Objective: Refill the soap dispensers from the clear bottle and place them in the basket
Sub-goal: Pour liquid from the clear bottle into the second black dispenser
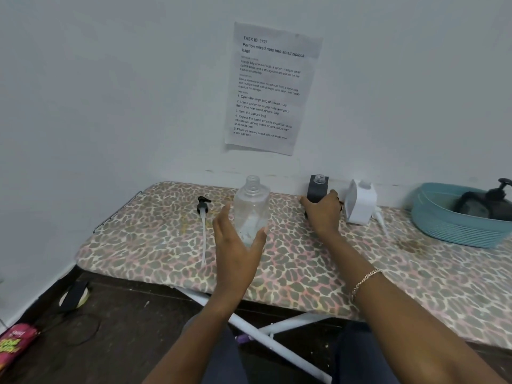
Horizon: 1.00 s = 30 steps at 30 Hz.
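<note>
Head view: both hands at bottles on the leopard-print padded board [155,245].
Left hand [235,245] spread wide, fingers straight, thumb against the upright, uncapped clear plastic bottle [252,209] at centre. Right hand [322,214] curled round the uncapped black square dispenser [317,187] at 1 o'clock, by the wall. Teal ribbed plastic basket [454,228] at 3 o'clock.
</note>
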Available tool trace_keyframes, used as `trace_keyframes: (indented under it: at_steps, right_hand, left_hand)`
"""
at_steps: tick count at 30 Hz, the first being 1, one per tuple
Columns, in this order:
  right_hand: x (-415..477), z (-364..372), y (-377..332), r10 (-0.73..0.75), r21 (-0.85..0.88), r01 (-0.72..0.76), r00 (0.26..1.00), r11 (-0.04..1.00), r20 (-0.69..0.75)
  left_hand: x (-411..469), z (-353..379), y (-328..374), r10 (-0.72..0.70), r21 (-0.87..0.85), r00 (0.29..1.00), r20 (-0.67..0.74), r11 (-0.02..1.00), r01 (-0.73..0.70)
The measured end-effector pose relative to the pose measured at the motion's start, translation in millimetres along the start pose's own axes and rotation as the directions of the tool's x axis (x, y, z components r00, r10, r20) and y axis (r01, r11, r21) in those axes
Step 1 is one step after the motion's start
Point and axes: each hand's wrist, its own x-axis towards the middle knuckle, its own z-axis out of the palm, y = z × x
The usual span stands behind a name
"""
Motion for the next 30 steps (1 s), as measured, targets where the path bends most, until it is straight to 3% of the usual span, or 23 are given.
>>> trace_keyframes:
  at_steps: [8, 14, 23, 30]
  right_hand:
    - [-11.5, -20.7, 1.0, -0.081, -0.04, 0.082, 0.996, 0.996, 0.024]
    - [-40.3, -70.0, -5.8, -0.179, 0.057, 0.175, 0.981, 0.983, 0.08]
    - [-113.0, -140.6, 30.8, -0.19, 0.056, 0.183, 0.97, 0.981, 0.154]
    - [-137.5, -151.4, 60.9, -0.221, 0.048, 0.216, 0.96, 0.975, 0.173]
  left_hand:
    - [3.5, 10.8, -7.3, -0.005, 0.009, 1.0, -0.002, 1.0, 0.005]
    - [-2.7, 14.9, 3.1, 0.019, 0.023, 1.0, -0.015, 1.0, -0.018]
    - [-21.6, 35.5, 9.7, 0.258, 0.216, 0.964, 0.063, 0.939, -0.266]
    - [-27.8, 40.6, 8.1, 0.425, 0.438, 0.895, 0.134, 0.785, -0.439]
